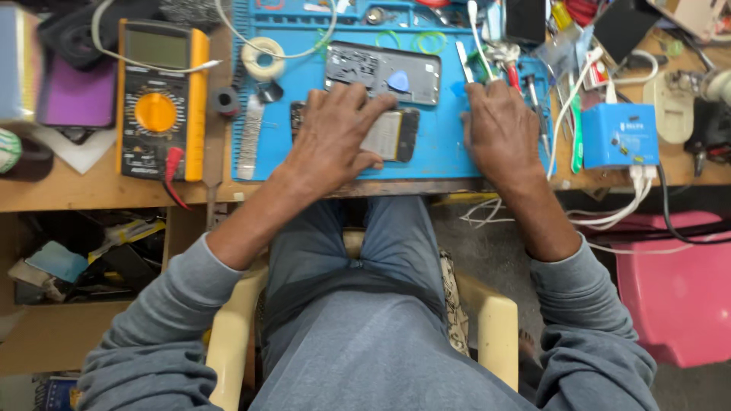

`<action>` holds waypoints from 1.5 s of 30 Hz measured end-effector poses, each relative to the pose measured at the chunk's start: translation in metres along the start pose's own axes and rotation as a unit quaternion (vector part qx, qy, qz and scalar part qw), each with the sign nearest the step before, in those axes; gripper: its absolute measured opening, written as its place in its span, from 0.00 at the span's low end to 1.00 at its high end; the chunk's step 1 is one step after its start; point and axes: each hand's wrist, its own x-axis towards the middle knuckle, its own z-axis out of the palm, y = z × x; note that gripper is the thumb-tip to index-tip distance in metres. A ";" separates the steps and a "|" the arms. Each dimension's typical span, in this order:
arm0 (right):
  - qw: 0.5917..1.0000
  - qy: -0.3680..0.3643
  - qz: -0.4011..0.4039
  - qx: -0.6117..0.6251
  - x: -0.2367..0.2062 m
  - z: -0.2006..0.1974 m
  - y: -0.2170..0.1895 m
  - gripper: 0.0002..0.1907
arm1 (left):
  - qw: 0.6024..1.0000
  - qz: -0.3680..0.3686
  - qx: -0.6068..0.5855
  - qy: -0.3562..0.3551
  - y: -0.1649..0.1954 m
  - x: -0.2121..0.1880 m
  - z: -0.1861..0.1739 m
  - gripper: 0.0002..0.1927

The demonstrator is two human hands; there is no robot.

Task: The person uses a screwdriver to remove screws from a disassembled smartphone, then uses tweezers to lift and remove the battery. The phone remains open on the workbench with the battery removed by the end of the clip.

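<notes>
**A:** The left hand (335,133) lies flat, fingers spread wide, pressing down on a phone body (392,135) in the middle of the blue work mat (434,156). It grips nothing; it only holds the phone down. Most of the phone is under the palm, with its right end showing past the fingertips.

**B:** And the right hand (499,129)?

**A:** It rests at the mat's right edge, fingers curled downward among the small tools (525,84) there. Whether it has closed on one I cannot tell; the fingertips are hidden by the knuckles.

**B:** How far along does the work look?

**A:** My judgement is partway. A separated back panel (383,72), inner side up, lies just beyond the left hand's fingers, with a blue triangular pick (397,80) resting on it. So the phone appears already opened. The exposed part under the hand looks pale, perhaps a battery or inner plate, though that is too small to be sure.

**B:** What is left?

**A:** Whatever goes on inside the phone, and closing it: the panel is still apart from the body.

**B:** Anything else on the worktop (91,190)?

**A:** A yellow multimeter (161,99) well to the left, a roll of tape (263,57) near the mat's upper left, and a blue box (620,135) with white cables to the right.
</notes>
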 end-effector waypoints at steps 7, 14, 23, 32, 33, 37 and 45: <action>0.973 -0.115 0.128 0.154 0.011 -0.008 0.031 0.28 | 0.997 0.029 0.003 0.066 -0.002 -0.009 0.008 0.45; 0.682 0.126 0.147 0.705 -0.021 -0.014 0.034 0.26 | 0.998 0.027 0.003 0.063 -0.005 -0.008 0.012 0.45; 0.742 0.125 0.101 0.650 -0.011 0.007 -0.034 0.12 | 0.998 0.011 -0.018 0.052 -0.004 -0.006 0.010 0.46; 0.815 0.134 0.080 0.558 -0.014 0.002 -0.052 0.09 | 0.999 0.004 -0.018 0.045 -0.004 -0.005 0.013 0.46; 0.818 0.135 0.079 0.554 -0.013 0.002 -0.053 0.09 | 0.999 0.004 -0.017 0.046 -0.004 -0.005 0.013 0.46; 0.826 0.136 0.074 0.542 -0.013 0.001 -0.056 0.09 | 0.999 0.006 -0.018 0.046 -0.005 -0.004 0.013 0.46; 0.795 0.072 0.128 0.588 0.007 -0.005 -0.035 0.07 | 0.998 0.017 -0.004 0.057 -0.003 -0.007 0.014 0.45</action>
